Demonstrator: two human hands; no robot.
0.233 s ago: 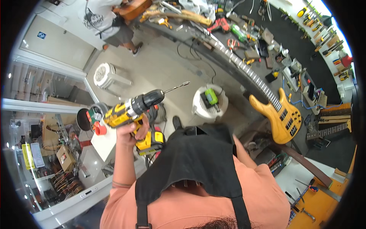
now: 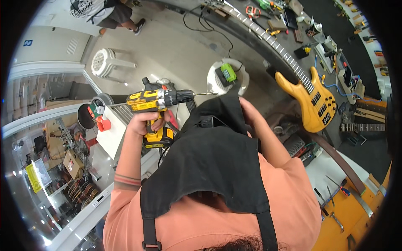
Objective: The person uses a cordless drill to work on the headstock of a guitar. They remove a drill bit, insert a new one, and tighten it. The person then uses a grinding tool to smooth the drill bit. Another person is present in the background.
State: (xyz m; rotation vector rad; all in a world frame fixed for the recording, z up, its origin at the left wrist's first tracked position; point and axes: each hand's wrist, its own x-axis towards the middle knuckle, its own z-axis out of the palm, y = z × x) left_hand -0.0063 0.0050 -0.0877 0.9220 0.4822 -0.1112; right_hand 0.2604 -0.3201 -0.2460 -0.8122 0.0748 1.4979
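In my left hand (image 2: 151,122) is a yellow and black cordless drill (image 2: 160,99), held by its handle with the fingers wrapped round. A metal drill bit (image 2: 205,93) points right from its chuck and its tip meets the raised cloth of my black apron (image 2: 217,109). My right hand (image 2: 250,113) grips the apron's lifted edge at the right; its fingertips are hidden by the cloth. Right of that hand lies a natural-wood electric bass (image 2: 307,98), its long fretted neck running up along the workbench.
A white stool (image 2: 243,81) ahead carries a green and black device (image 2: 228,74) with a cord. Another white stool (image 2: 102,62) stands farther left. An orange cup (image 2: 103,123) sits on a white surface at left. A person (image 2: 109,14) stands at the far left. Tools crowd the bench.
My right hand has come up from beside my body, lifting the apron to the drill bit. The drill has levelled and shifted slightly right. The view has tilted lower.
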